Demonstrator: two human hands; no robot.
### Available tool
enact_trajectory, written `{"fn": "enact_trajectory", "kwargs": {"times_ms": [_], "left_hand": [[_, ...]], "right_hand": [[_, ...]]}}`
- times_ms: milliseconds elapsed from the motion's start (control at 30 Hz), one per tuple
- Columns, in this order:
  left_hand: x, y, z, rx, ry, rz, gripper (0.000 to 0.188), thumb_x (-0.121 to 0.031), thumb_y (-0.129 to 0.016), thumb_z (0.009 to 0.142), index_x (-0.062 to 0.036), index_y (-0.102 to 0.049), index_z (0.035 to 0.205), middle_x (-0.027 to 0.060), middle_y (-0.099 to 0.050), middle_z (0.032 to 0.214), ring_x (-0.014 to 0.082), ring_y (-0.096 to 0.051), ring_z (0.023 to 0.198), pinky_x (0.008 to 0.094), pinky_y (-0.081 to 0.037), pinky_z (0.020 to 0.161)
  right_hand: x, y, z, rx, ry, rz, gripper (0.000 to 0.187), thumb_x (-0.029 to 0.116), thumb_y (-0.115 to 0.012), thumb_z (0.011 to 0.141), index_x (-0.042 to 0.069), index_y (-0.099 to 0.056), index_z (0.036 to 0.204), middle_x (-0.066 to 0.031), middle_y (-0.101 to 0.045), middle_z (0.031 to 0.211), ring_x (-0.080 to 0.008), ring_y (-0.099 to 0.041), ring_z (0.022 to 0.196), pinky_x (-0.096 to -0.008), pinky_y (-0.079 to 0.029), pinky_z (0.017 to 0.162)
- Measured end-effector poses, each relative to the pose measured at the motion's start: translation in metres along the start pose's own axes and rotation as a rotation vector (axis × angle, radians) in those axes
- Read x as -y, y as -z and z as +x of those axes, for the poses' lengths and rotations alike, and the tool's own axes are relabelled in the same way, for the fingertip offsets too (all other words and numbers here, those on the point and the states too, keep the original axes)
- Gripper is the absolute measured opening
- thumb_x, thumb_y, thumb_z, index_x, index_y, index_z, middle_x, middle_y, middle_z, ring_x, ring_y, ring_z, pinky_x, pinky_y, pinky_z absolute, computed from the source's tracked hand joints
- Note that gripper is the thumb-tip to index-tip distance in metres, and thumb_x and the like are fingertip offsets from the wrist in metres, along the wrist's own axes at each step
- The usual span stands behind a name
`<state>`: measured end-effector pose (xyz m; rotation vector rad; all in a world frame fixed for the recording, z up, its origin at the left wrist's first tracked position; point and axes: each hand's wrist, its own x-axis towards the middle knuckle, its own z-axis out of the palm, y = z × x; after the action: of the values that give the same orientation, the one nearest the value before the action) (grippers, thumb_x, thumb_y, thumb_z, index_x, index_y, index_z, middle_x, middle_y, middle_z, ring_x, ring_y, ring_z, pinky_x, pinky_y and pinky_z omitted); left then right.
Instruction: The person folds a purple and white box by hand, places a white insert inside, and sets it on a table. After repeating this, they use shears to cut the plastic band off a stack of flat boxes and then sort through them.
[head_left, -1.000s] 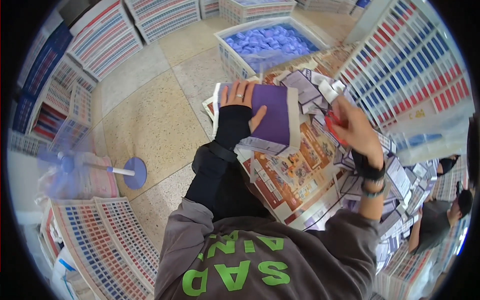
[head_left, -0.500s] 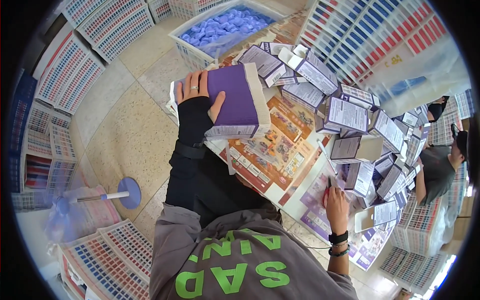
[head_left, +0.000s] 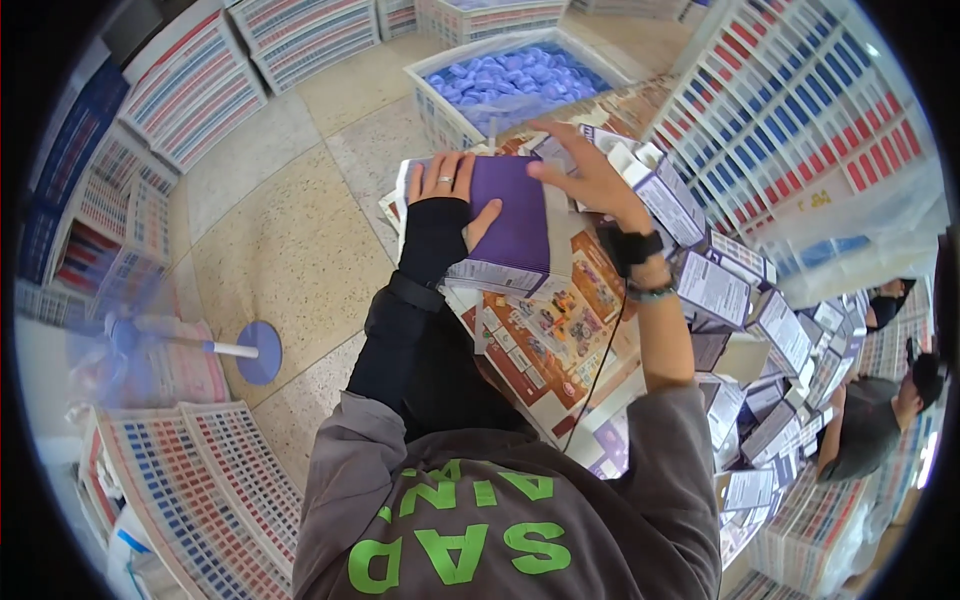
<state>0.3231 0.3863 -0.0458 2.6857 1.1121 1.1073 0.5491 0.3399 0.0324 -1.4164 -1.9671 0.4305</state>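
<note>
A block of flat purple cartons (head_left: 513,212), stacked edge to edge, lies on the printed sheet (head_left: 550,320) covering the table. My left hand (head_left: 447,183), in a black sleeve and with a ring, rests on the block's top with thumb and fingers apart. My right hand (head_left: 603,187) hovers at the block's right side, fingers spread and holding nothing visible. Its fingertips reach over the block's far right edge; whether they touch it I cannot tell. Folded-up purple and white boxes (head_left: 712,288) are heaped to the right, partly hidden behind my right arm.
A white crate (head_left: 440,110) of blue round pieces (head_left: 520,75) stands beyond the table. Tall stacked crates (head_left: 790,90) rise at the far right. A blurred blue fan (head_left: 125,340) with a round base (head_left: 260,352) is at left. Another person (head_left: 865,425) works at right.
My right hand has let go of a small red-and-black tool near the boxes and moved up and left to the carton block. My left hand stays on the block; the view has shifted.
</note>
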Motion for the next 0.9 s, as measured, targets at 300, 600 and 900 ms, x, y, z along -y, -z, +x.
{"fn": "enact_trajectory", "kwargs": {"times_ms": [300, 600, 900], "left_hand": [[-0.025, 0.023, -0.156, -0.682, 0.948, -0.993, 0.063, -0.017, -0.064, 0.085, 0.0015, -0.035, 0.138, 0.0145, -0.048, 0.129, 0.0252, -0.049, 0.117, 0.0382, -0.034, 0.104], [-0.090, 0.001, -0.158, -0.704, 0.973, -1.060, 0.093, -0.009, -0.070, 0.084, 0.0000, -0.005, 0.150, 0.0197, -0.044, 0.135, 0.0272, -0.049, 0.118, 0.0403, -0.039, 0.101], [-0.070, 0.026, -0.176, -0.648, 1.128, -1.524, 0.089, -0.038, -0.064, 0.087, -0.0058, -0.011, 0.150, 0.0180, -0.038, 0.141, 0.0305, -0.044, 0.125, 0.0443, -0.038, 0.103]], "right_hand": [[-0.001, -0.072, -0.015, -0.011, -0.032, -0.403, 0.049, 0.046, -0.059, 0.089, 0.009, -0.053, 0.122, -0.0143, -0.063, 0.112, -0.0330, -0.059, 0.103, -0.0431, -0.038, 0.087], [0.002, -0.081, -0.037, -0.071, 0.003, -0.412, 0.049, 0.043, -0.056, 0.091, 0.008, -0.052, 0.124, -0.0167, -0.062, 0.112, -0.0338, -0.058, 0.100, -0.0431, -0.036, 0.089], [-0.001, -0.074, -0.041, -0.042, 0.015, -0.389, 0.050, 0.044, -0.052, 0.093, 0.007, -0.051, 0.127, -0.0187, -0.061, 0.115, -0.0357, -0.057, 0.103, -0.0431, -0.036, 0.092]]}}
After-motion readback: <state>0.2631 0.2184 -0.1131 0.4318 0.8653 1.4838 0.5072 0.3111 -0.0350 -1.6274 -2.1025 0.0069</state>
